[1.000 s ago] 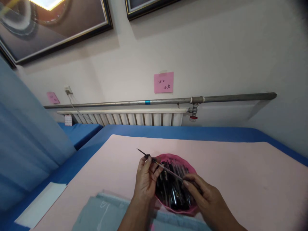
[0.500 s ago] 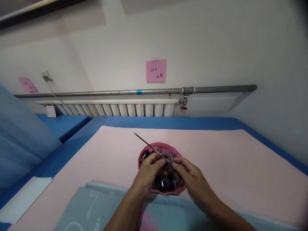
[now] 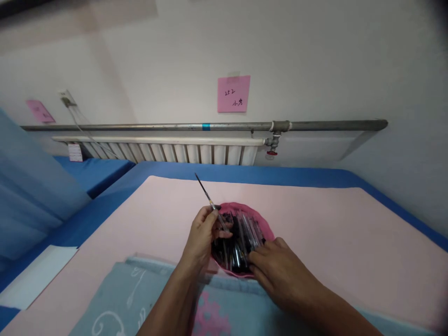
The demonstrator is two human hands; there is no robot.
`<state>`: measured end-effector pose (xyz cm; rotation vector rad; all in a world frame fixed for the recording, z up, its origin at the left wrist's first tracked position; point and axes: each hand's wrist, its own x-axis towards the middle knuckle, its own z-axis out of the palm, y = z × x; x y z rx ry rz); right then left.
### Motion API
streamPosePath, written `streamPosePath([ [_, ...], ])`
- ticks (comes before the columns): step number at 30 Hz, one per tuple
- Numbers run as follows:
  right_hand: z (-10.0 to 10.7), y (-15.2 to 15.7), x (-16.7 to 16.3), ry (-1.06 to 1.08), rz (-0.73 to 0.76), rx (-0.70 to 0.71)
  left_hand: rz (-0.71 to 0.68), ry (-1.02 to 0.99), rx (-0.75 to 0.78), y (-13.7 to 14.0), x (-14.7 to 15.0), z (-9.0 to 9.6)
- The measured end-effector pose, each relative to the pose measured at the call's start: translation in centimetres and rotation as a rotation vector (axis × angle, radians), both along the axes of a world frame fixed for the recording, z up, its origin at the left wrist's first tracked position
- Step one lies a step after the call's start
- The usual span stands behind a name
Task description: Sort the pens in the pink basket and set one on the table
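My left hand (image 3: pixel 202 233) is closed around a slim pen (image 3: pixel 211 201), above the left side of a pink scalloped basket (image 3: pixel 265 227). The pen's dark, thin end points up and to the left; its clear lower part runs between my thumb and fingers. Inside the basket lie several clear pen barrels (image 3: pixel 249 229) and shiny black pen parts (image 3: pixel 238 259). My right hand (image 3: pixel 276 266) reaches over the basket's front right rim, fingers curled down among the parts. Its fingertips are partly hidden, and what they grip cannot be made out.
A blue-grey patterned cloth (image 3: pixel 164 280) lies in front of the basket on a pink sheet (image 3: pixel 332 233) over a blue bed (image 3: pixel 245 173). White paper (image 3: pixel 38 273) is at the left. Behind run a radiator (image 3: pixel 189 153) and a metal pipe (image 3: pixel 168 126); a blue curtain (image 3: pixel 31 200) hangs left.
My hands have parted. The left has moved slightly left with the pen, which now stands steeper. My right hand has left the pen and dropped to the basket's right side.
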<state>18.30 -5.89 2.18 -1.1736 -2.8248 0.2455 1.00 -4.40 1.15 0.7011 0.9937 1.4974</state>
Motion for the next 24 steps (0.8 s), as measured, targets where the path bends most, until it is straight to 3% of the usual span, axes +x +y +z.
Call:
streamPosePath([
  [7,0.0,0.4,0.2,0.213,-0.096,-0.151,0.016,0.026,-0.014,0.1,-0.1,0.1],
  [15,1.1,1.3,1.0,0.930,-0.443,-0.577,-0.193,-0.013,-0.021,-0.9,1.2,0.5],
  [21,1.4,2.0,1.4,1.161,-0.512,-0.560,-0.468,0.042,-0.074,-1.8,2.7,0.3],
  [24,1.5,2.0,1.5,1.140,-0.486,-0.506,-0.485,0.054,-0.090,-2.0,3.2,0.1],
])
